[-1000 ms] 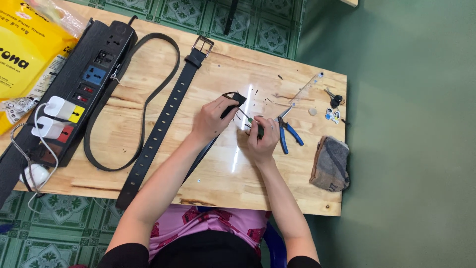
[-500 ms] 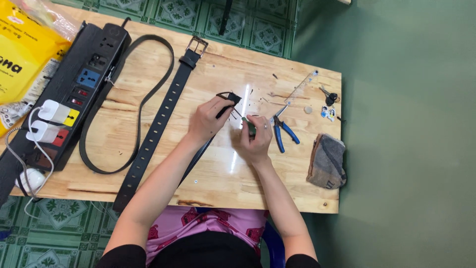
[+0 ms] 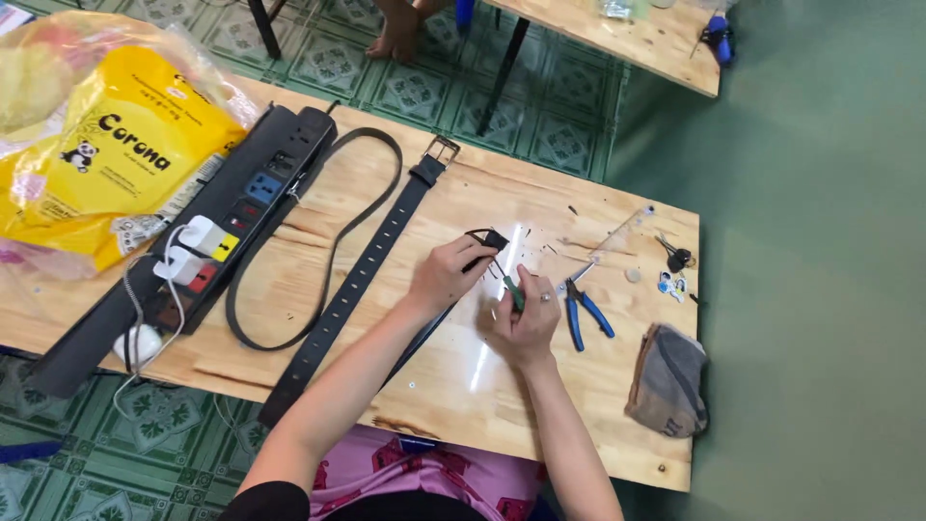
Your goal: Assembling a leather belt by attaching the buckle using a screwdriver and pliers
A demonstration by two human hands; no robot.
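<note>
The right hand (image 3: 526, 323) sits just right of the frame's centre, clenched on a small green-handled tool (image 3: 516, 292) whose tip points up toward the left hand (image 3: 446, 278). That hand pinches the black end of a strap (image 3: 485, 241), holding it just above the desk (image 3: 453, 376). The two hands are close together, so a slip of the tool could jab the left fingers (image 3: 473, 253); the strap end is small and held only by the fingertips, so pushing on it could twist it loose. The tool's tip is too small to make out.

Just right of the right hand lie blue-handled pliers (image 3: 584, 311), near enough for a wrist to knock them. Beyond, toward the right edge, are a clear ruler (image 3: 622, 232), a bunch of keys (image 3: 675, 259) and a grey folded cloth (image 3: 667, 381); small dark scraps dot the wood around the work, and they could roll under the strap.

Left of the hands a long black belt (image 3: 362, 280) runs diagonally from its buckle (image 3: 442, 151) in the upper middle down to the near edge, close by the left forearm, which could drag it. Further left a black power strip (image 3: 207, 241) lies with white plugs and a cord, and a yellow bag (image 3: 116, 164) fills the upper left. Another desk (image 3: 656, 43) stands at the top.
</note>
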